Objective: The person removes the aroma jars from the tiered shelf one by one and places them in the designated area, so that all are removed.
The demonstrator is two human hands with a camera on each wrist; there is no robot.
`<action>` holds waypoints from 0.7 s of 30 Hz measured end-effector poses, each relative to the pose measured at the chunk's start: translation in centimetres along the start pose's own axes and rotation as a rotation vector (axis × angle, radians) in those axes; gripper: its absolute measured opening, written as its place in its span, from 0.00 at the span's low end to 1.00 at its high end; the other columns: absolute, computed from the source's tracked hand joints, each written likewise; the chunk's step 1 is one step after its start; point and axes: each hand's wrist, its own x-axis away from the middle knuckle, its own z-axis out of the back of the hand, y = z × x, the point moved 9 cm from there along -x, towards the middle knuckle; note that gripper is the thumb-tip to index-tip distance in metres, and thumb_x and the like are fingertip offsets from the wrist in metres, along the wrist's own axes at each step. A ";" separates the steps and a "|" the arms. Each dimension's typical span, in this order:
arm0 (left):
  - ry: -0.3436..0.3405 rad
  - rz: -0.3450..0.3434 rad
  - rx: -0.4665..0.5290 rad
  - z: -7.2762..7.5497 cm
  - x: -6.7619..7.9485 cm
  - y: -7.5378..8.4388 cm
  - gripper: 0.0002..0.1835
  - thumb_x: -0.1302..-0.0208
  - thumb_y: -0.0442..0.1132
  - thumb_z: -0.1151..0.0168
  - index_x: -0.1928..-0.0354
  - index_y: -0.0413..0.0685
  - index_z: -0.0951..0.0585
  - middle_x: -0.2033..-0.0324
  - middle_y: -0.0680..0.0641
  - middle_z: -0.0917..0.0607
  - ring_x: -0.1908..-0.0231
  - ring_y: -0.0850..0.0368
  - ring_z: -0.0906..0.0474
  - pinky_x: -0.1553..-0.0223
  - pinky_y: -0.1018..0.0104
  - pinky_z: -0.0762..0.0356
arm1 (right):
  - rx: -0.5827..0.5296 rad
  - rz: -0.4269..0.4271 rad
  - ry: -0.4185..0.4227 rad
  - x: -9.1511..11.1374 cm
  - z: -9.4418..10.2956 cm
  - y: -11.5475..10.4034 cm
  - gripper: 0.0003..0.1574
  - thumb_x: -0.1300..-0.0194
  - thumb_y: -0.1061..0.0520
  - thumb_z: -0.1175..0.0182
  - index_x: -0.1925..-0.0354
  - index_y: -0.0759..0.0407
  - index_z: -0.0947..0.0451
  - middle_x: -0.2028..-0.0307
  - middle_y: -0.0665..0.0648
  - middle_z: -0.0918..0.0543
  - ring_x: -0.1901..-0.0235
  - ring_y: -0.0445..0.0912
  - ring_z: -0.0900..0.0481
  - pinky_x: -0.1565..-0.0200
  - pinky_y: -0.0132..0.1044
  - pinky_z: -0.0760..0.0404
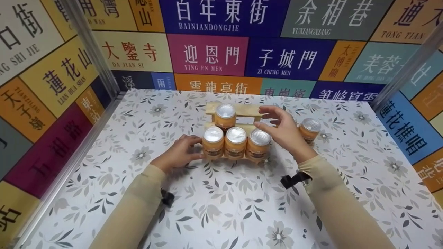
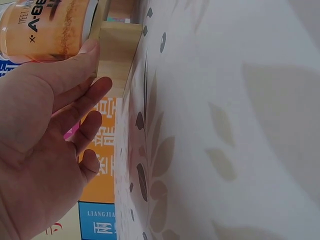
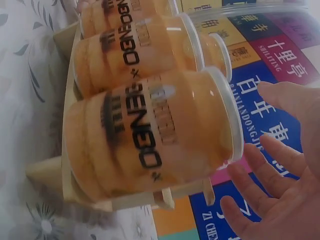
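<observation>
A small wooden stepped rack (image 1: 211, 108) bears clear jars of orange contents with silver lids. Three stand along its front tier: a left jar (image 1: 213, 147), a middle jar (image 1: 235, 147) and a right jar (image 1: 258, 148). Behind them, a single jar (image 1: 225, 121) occupies the left of the upper tier. At the rack's left end is my left hand (image 1: 180, 152), its thumb touching the rack or the jar base beside it, fingers loosely bent. My right hand (image 1: 285, 131) hovers by the right jar with spread fingers (image 3: 270, 170), holding nothing.
Another jar (image 1: 309, 130) stands on the table to the right of the rack, partly behind my right hand. The floral-patterned tabletop (image 1: 235, 207) is bounded by colourful sign-covered walls (image 1: 207, 55) at the back and both sides.
</observation>
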 end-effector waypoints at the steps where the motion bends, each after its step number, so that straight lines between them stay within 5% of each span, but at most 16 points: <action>1: -0.001 -0.002 -0.002 0.0 0.0 0.0 0.35 0.36 0.48 0.27 0.29 0.49 0.25 0.35 0.48 0.20 0.36 0.47 0.29 0.32 0.46 0.31 | 0.002 0.004 -0.006 -0.1 -0.4 -0.1 0.36 0.35 0.50 0.28 0.34 0.59 0.26 0.38 0.59 0.20 0.37 0.55 0.23 0.32 0.55 0.31; 21: 0.000 -0.025 -0.040 0.0 0.0 0.1 0.33 0.35 0.51 0.28 0.30 0.51 0.23 0.36 0.50 0.19 0.38 0.49 0.28 0.34 0.46 0.32 | 0.072 -0.034 -0.124 -2.1 -6.1 -2.4 0.42 0.37 0.45 0.26 0.30 0.51 0.29 0.35 0.54 0.23 0.36 0.50 0.24 0.33 0.49 0.28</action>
